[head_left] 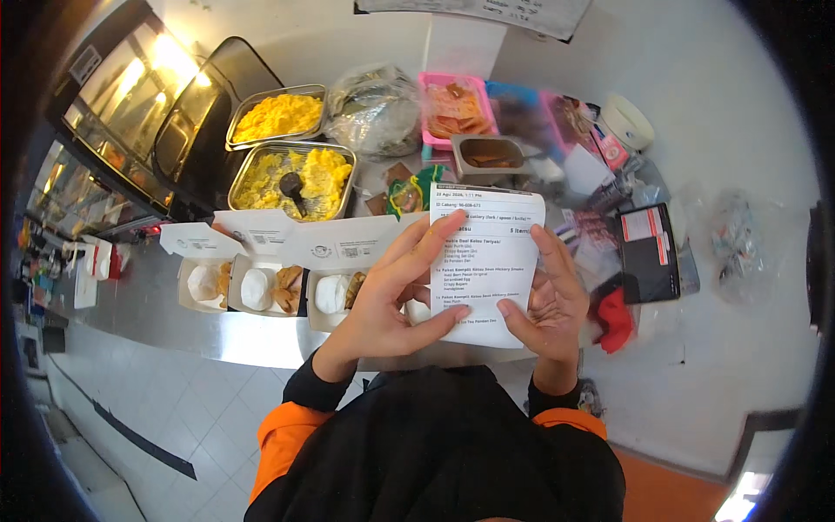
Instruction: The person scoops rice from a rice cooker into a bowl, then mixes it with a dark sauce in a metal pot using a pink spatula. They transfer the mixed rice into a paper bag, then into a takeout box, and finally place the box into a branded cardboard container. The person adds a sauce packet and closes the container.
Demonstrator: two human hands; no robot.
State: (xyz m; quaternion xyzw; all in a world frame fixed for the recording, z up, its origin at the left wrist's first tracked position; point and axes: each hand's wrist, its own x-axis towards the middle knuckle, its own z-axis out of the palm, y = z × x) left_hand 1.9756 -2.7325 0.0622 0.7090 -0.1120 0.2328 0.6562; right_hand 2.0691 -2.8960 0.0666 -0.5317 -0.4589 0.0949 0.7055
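A printed paper slip (pixel 486 274) is held up in front of me by both hands. My left hand (pixel 391 293) grips its left side, with the index finger and thumb lying over the print. On the right edge, my right hand (pixel 554 287) pinches the same slip between thumb and fingers. Behind the slip runs a row of open cardboard meal boxes (pixel 235 313) with white rice mounds (pixel 258 289) and browned fried pieces (pixel 289 287). One more box is partly hidden by my left hand and the slip.
Metal trays of scrambled egg (pixel 279 117) stand behind the boxes, one with a black scoop (pixel 292 188). Farther right are a clear plastic bag (pixel 375 111), a pink basket (pixel 427 140), a steel sauce pan (pixel 486 173) and a black tablet-like item (pixel 642 277). A lit glass display case (pixel 124 104) stands left.
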